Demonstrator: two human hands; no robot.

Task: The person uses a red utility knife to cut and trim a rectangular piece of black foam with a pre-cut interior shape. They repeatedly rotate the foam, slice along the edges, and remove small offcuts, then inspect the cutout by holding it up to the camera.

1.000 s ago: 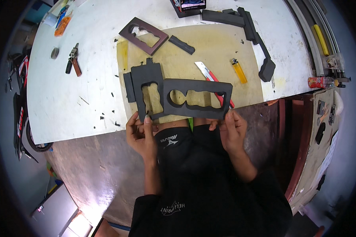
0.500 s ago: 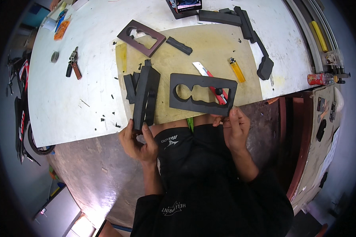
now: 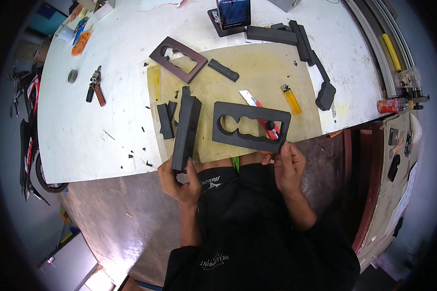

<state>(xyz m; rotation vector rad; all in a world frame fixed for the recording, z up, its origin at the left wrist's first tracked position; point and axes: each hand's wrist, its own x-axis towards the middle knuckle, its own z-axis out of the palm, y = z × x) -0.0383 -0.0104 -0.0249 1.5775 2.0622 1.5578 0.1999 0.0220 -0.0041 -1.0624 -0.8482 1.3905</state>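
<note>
One long black block (image 3: 186, 133) points away from the person, the left hand's (image 3: 178, 188) fingers gripping its near end. Over on the right, the other hand (image 3: 291, 166) pinches a black frame (image 3: 250, 111) at its near right corner between thumb and fingers. I can't tell whether the frame touches the tan mat (image 3: 262, 63). Through its wavy opening I see part of a red-and-white cutter (image 3: 249, 97); an orange lighter (image 3: 292, 100) lies near. Farther across the white desk (image 3: 82, 140) sits a maroon frame (image 3: 172, 67).
</note>
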